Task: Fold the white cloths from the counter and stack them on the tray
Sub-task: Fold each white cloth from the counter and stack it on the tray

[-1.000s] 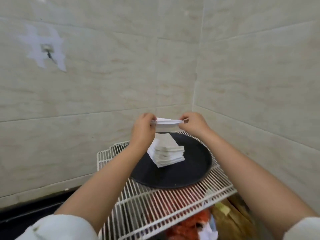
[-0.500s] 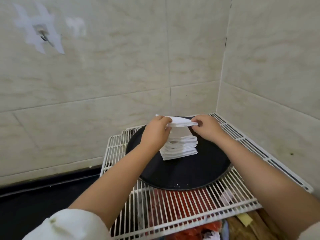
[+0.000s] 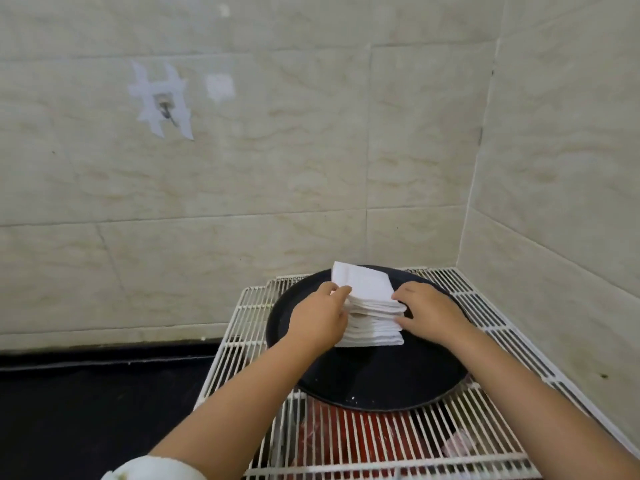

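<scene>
Now that the folded cloth has come down from the air onto the pile, notes as follows:

Change: held stretched between both hands above the pile a second ago; now lying as the top layer of the stack of white cloths (image 3: 372, 308).

Stack: on the far part of the black round tray (image 3: 381, 386), layers slightly fanned, top cloth skewed toward the far left.

Tray: resting on the white wire rack (image 3: 433, 452) in the corner of the tiled wall (image 3: 277, 168); red things under the rack, not identifiable.

Left hand (image 3: 320, 317): against the left side of the stack, fingers curled at the top cloth's left edge; whether still pinching or only steadying, cannot tell.

Right hand (image 3: 427, 311): at the right side of the stack, fingers spread fairly straight and touching the upper layers; grip looks relaxed, holding nothing firmly.

Counter: dark surface (image 3: 86, 410) to the near left; no unfolded cloths visible on the part in view.

Meaning for the task: one more cloth stacked, by the look of it; likely squaring the edges now.

Risk: pile tall and uneven, so a careless release could tip the upper layers.
</scene>
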`<state>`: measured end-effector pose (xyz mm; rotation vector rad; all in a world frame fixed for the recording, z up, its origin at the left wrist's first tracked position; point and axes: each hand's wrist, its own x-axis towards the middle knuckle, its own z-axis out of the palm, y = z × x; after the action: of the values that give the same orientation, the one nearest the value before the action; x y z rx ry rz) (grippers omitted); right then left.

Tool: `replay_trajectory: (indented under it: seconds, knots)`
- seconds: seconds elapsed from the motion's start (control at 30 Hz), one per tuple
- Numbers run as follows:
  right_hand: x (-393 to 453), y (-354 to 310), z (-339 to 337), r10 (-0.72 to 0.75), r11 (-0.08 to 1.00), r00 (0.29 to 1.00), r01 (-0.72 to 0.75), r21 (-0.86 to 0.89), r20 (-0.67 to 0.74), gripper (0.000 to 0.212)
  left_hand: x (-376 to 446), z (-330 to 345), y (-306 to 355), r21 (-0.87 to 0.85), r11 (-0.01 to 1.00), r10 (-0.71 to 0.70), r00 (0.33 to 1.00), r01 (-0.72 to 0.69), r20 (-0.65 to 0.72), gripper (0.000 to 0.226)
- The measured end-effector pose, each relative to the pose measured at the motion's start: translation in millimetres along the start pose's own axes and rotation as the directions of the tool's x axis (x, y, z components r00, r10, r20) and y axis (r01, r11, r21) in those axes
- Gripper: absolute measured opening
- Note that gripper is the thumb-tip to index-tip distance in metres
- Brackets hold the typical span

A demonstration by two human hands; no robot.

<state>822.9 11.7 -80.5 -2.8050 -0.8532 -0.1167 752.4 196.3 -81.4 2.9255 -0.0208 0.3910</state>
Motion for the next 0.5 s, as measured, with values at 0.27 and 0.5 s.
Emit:
replay_trajectory:
  seconds: [0.27, 0.5]
  knots:
    - [39, -161, -30, -0.376, 0.925, 0.911, 0.359, -0.124, -0.168, 0.043, -73, -86, -97, 0.196, 0.905, -0.349, 0.922, 0.378, -0.166, 0.032]
    - [19, -411, 3, -0.619, 0.775, 0.765, 0.632, 0.024, -0.179, 0.046, -272, -181, -245, 0.335, 0.634, -0.627, 0.717, 0.697, -0.305, 0.034]
